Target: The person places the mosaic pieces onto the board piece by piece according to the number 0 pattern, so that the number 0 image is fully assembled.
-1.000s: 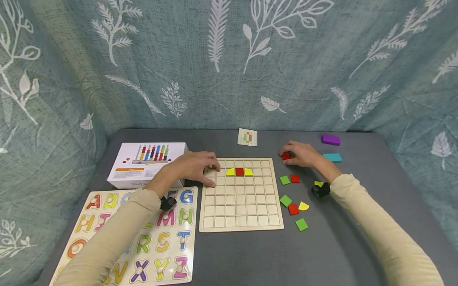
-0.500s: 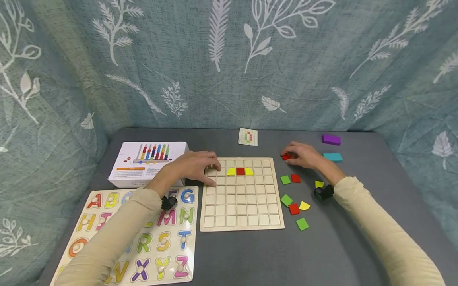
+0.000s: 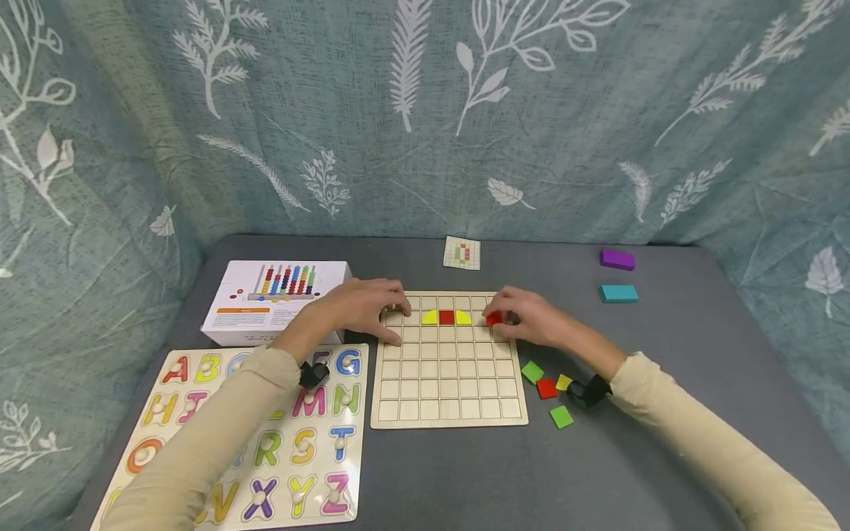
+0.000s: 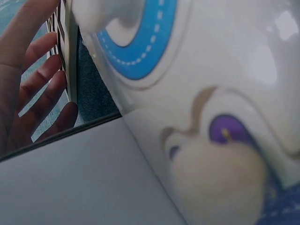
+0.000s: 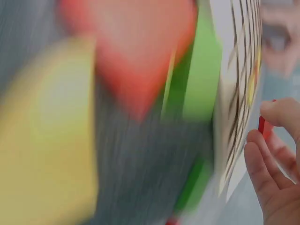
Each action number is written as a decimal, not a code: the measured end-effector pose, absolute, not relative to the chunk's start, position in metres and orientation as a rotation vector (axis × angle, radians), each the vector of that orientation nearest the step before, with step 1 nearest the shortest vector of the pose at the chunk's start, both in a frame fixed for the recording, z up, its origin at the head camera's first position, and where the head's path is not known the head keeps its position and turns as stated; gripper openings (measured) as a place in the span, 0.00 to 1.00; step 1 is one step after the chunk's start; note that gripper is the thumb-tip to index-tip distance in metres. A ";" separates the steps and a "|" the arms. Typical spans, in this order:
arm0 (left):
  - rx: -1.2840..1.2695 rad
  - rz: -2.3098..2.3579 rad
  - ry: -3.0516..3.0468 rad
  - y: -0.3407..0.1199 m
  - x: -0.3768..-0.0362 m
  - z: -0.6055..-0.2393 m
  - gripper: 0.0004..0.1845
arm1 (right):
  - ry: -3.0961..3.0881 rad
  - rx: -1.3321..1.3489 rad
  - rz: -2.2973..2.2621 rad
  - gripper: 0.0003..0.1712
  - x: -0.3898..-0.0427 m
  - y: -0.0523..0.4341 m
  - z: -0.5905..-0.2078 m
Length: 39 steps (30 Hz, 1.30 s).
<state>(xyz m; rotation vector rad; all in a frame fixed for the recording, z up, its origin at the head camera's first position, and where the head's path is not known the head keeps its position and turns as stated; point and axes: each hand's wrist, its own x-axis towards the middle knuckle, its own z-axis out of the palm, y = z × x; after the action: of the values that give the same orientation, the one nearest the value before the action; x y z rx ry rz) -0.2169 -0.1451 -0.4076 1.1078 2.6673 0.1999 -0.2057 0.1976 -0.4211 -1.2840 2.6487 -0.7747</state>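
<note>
My right hand (image 3: 534, 318) pinches a small red tile (image 3: 493, 318) between thumb and fingers, over the upper right cells of a wooden grid board (image 3: 448, 369). In the right wrist view the same red tile (image 5: 262, 125) shows edge-on at the fingertips. Near the board's top row lie a red square tile (image 3: 446, 317) and a yellow rounded tile (image 3: 429, 317) on its left, with another yellow rounded tile (image 3: 463, 318) on its right. With relaxed, spread fingers, my left hand (image 3: 365, 308) rests on the board's upper left corner.
Right of the board lie a green tile (image 3: 532, 372), a red tile (image 3: 547, 389) and a yellow tile (image 3: 563, 382). A pattern card (image 3: 461, 253) stands behind. An alphabet puzzle (image 3: 285, 420) and a white box (image 3: 226, 324) occupy the left; purple (image 3: 617, 259) and teal blocks (image 3: 618, 293) sit right.
My right hand has carried the red tile left and toward me, from the table beside the board to above its upper right cells. The left hand has stayed put.
</note>
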 end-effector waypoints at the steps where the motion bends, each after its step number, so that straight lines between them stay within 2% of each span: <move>1: 1.109 0.203 2.668 -0.145 -0.217 -0.408 0.26 | 2.630 -1.340 -0.788 0.13 -0.201 0.191 -0.422; 5: 1.109 0.216 2.669 -0.145 -0.216 -0.408 0.26 | 2.617 -1.488 -0.809 0.11 -0.192 0.169 -0.427; 11: 1.111 0.214 2.669 -0.145 -0.217 -0.409 0.26 | 2.684 -1.531 -0.756 0.10 -0.191 0.156 -0.431; 33: 1.160 0.247 2.679 -0.146 -0.216 -0.412 0.26 | 2.727 -1.591 -0.712 0.10 -0.189 0.156 -0.440; 39: 1.105 0.230 2.677 -0.147 -0.211 -0.411 0.25 | 2.777 -1.687 -0.616 0.05 -0.182 0.159 -0.442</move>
<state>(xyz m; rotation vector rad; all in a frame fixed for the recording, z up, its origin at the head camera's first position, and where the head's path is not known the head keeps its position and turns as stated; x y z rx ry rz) -0.2112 -0.1470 -0.4107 1.1049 2.6771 0.2302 -0.1819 0.1586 -0.4416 -1.6866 2.7765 -0.6155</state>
